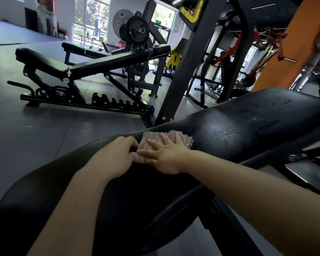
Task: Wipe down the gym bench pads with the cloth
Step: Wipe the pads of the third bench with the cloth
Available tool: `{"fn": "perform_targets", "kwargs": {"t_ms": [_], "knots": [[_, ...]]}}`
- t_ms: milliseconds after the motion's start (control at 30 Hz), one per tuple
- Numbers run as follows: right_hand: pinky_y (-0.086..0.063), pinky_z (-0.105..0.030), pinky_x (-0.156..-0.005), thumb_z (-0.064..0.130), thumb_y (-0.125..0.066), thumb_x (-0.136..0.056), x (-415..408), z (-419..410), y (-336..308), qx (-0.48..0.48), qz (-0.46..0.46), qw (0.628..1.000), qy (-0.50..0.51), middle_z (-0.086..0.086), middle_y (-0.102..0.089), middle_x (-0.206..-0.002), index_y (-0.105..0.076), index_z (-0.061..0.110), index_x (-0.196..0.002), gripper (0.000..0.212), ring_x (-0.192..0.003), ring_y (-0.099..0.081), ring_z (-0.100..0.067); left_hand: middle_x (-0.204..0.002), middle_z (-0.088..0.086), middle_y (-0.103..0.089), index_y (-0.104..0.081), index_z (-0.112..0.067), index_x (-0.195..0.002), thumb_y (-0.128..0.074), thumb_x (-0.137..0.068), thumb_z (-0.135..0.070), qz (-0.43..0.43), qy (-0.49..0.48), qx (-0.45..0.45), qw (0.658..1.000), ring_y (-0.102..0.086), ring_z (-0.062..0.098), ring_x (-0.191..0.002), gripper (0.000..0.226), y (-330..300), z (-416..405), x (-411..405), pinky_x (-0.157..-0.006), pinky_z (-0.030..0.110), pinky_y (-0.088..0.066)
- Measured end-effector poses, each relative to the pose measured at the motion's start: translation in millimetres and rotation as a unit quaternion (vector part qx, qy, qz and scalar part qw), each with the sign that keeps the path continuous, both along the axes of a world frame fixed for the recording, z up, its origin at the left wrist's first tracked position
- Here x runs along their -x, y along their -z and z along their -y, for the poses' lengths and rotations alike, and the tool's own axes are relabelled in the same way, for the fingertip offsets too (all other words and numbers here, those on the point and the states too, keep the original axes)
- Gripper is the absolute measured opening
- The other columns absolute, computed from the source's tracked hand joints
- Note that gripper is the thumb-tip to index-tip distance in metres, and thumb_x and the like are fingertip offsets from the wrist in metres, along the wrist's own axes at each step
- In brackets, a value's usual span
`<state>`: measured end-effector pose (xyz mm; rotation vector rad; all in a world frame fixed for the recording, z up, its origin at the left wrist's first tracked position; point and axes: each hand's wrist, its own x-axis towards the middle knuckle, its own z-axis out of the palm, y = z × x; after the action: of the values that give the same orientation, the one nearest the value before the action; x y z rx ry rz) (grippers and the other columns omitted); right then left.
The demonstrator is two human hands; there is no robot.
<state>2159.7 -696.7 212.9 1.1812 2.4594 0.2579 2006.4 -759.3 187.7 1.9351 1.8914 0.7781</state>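
Right hand [165, 156] flat on the cloth [166, 140], fingers spread and straight, palm down, pressing it onto the bench pad [238, 126]. Right forearm comes in from the lower right, stretched across the pad's near edge. Left hand [112, 159] just beside it, fingers curled at the cloth's left edge, fingertips pinching that edge against the pad; thumb side touches the right thumb. Left forearm rises from bottom centre, wrist bent slightly forward.

Big to small: black bench pad runs from bottom left up to the right edge, curved by the wide lens, with a glossy patch right of the cloth and droplets further along toward the far end. Metal frame tube [174, 215] sits under it at lower right. Dark upright post [185, 67] stands right behind the pad. Second adjustable bench [85, 65] well apart on the grey floor [35, 130], backrest tilted, notched rail at its base. Weight plate [137, 31] loaded on a machine behind that bench. Cloth is small, pale pink, ribbed, folded, lying mid-pad under the right palm.
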Motion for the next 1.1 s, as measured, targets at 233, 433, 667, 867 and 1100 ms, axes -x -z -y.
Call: {"fn": "perform_targets", "kwargs": {"t_ms": [233,433,667,867,1100], "knots": [[0.012,-0.056,-0.112,0.053,-0.013,-0.099,-98,48,-27,-0.080,-0.038,0.996,-0.003,0.011,0.004,-0.159,-0.009,0.055,-0.144,0.045,-0.145,0.013,-0.027,-0.137,-0.005,-0.042,-0.044,-0.027,-0.131,-0.047,-0.096,-0.024,-0.008,0.028,-0.060,0.998,-0.041,0.016,-0.126,0.035,-1,6,-36,-0.105,0.038,-0.036],[0.008,-0.058,-0.113,0.058,-0.008,-0.096,-173,21,-60,-0.207,-0.112,0.951,0.201,0.007,-0.005,-0.160,-0.017,0.055,-0.142,0.047,-0.146,0.006,-0.028,-0.140,-0.007,-0.040,-0.043,-0.027,-0.133,-0.047,-0.096,-0.026,-0.033,0.057,-0.092,0.994,-0.038,0.017,-0.129,0.038,-20,18,-75,-0.105,0.041,-0.036],[0.014,-0.059,-0.109,0.053,-0.012,-0.098,-125,66,-10,-0.186,-0.163,0.968,0.047,0.001,-0.014,-0.159,-0.025,0.046,-0.144,0.049,-0.146,0.002,-0.035,-0.141,-0.001,-0.041,-0.045,-0.023,-0.133,-0.048,-0.095,-0.019,-0.015,0.048,-0.118,0.992,-0.039,0.021,-0.128,0.038,-52,19,-128,-0.105,0.037,-0.034],[0.012,-0.047,-0.113,0.059,0.015,-0.076,-197,34,-41,-0.268,-0.188,0.943,0.063,0.010,-0.019,-0.157,-0.027,0.048,-0.143,0.080,-0.147,-0.002,-0.023,-0.143,-0.002,-0.036,-0.037,-0.027,-0.139,-0.051,-0.094,-0.031,-0.049,0.140,-0.088,0.985,-0.038,0.017,-0.129,0.047,-54,-21,-149,-0.108,0.034,-0.032],[0.016,-0.056,-0.110,0.060,0.019,-0.073,-198,23,-60,-0.232,-0.146,0.952,0.136,0.009,-0.005,-0.159,-0.012,0.051,-0.145,0.079,-0.146,0.009,-0.028,-0.145,0.000,-0.034,-0.036,-0.023,-0.141,-0.048,-0.096,-0.023,-0.011,0.129,-0.090,0.987,-0.032,0.017,-0.134,0.046,-62,-79,-139,-0.110,0.028,-0.024]]}}
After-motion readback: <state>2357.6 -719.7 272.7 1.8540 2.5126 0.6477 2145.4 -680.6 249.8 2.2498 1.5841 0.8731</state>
